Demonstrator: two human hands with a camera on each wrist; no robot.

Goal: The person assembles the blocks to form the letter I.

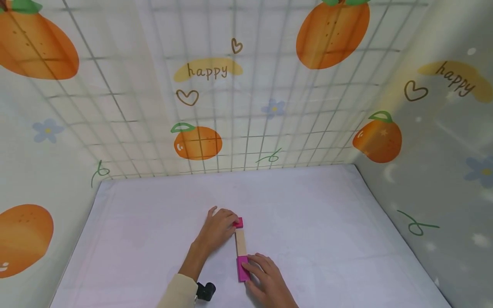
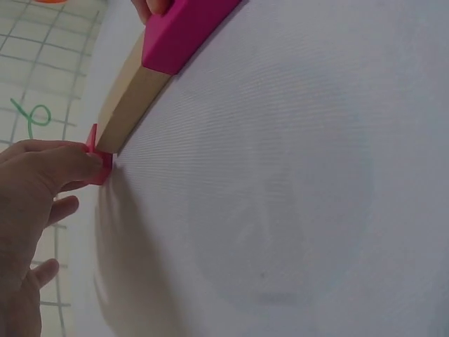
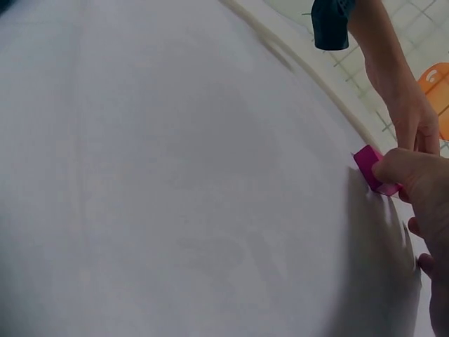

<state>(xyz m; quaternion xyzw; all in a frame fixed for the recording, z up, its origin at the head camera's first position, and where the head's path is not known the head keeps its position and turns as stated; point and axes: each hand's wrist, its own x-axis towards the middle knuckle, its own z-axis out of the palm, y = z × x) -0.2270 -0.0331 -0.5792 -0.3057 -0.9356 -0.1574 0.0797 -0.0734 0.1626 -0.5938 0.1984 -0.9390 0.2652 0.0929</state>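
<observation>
A short row lies on the white table [image 1: 327,239]: a magenta block [image 1: 242,269] at the near end, a bare wooden block [image 1: 240,242] in the middle and a small red-pink block [image 1: 239,223] at the far end. My left hand [image 1: 218,229] pinches the red-pink block between thumb and fingers, which partly hide it. At the near end, my right hand [image 1: 268,278] grips the magenta block from the right, one fingertip on its top. In the left wrist view, the wooden block [image 2: 132,98] meets the magenta block [image 2: 186,31] end to end.
White cloth with printed oranges [image 1: 198,143] hangs behind the table and along both sides, a wire grid [image 1: 246,98] showing through at the back. A black device [image 1: 206,291] is worn on the left wrist, at the cream sleeve [image 1: 179,293].
</observation>
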